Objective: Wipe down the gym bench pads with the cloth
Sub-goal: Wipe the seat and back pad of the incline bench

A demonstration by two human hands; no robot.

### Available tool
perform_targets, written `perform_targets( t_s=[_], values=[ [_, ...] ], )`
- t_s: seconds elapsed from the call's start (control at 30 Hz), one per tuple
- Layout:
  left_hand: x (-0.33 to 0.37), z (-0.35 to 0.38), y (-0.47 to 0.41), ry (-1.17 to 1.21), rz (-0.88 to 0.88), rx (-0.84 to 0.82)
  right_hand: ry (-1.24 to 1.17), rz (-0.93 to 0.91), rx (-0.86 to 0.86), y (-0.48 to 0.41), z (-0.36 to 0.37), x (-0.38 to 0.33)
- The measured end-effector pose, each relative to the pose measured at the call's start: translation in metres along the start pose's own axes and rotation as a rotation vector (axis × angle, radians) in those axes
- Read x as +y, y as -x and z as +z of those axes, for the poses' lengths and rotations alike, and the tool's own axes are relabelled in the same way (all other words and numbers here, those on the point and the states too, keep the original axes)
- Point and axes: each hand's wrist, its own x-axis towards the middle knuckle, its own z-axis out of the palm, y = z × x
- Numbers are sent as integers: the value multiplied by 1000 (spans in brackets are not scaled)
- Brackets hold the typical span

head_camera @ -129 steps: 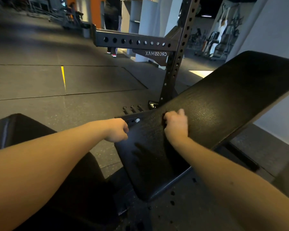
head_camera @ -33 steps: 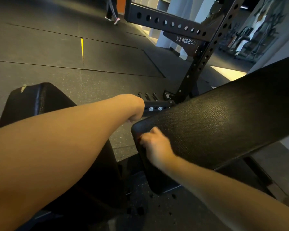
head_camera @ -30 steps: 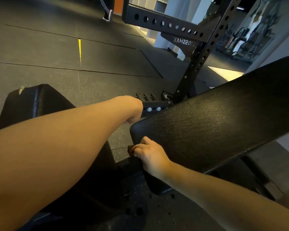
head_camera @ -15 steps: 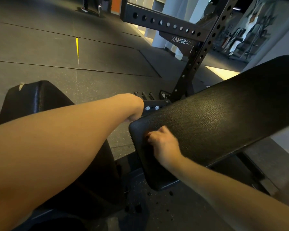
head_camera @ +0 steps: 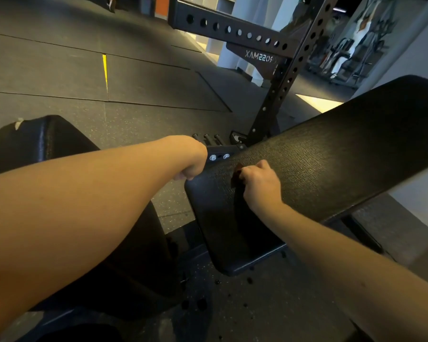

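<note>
A long black textured back pad [head_camera: 331, 166] slants up to the right. A black seat pad [head_camera: 42, 141] lies at the left, partly under my left forearm. My right hand [head_camera: 258, 186] rests on the back pad near its lower end, fingers closed on a small dark cloth [head_camera: 236, 172], of which only a dark reddish scrap shows. My left hand [head_camera: 192, 169] is curled at the pad's left edge, beside the metal bracket; its fingers are hidden, so what they hold is unclear.
A black perforated rack upright and crossbeam [head_camera: 279, 99] stand just behind the bench. Speckled rubber floor [head_camera: 134, 77] with a yellow mark spreads to the left. Dark drops dot the floor [head_camera: 247, 280] under the pad. Gym machines [head_camera: 344, 55] stand far right, and a person's foot [head_camera: 111, 1] shows at the top.
My right hand has slid up the back pad from its lower left corner toward the middle, pushing the cloth along. My left hand has stayed at the pad's edge.
</note>
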Motion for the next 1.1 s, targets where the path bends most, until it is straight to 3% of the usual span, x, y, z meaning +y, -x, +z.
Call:
perform_targets(
  t_s=[0.33, 0.4, 0.53, 0.63, 0.9, 1.03, 1.1],
  values=[
    [8, 10, 3, -170, 31, -137, -187, -619, -244, 103, 21, -59],
    [10, 9, 6, -201, 41, -154, -157, -580, -223, 85, 13, -43],
    [12, 10, 8, -179, 33, -135, -54, -170, -6, 34, -6, 18],
    [10, 15, 8, -188, 63, -114, -22, -26, 53, 31, -6, 23],
    [25, 35, 10, -470, 147, -136, -211, -453, -78, 132, 19, -49],
    [30, 42, 15, -567, 175, -162, -197, -577, -178, 134, 8, -44],
    [33, 45, 14, -538, 175, -209, -160, -551, -170, 118, -5, -24]
  ],
)
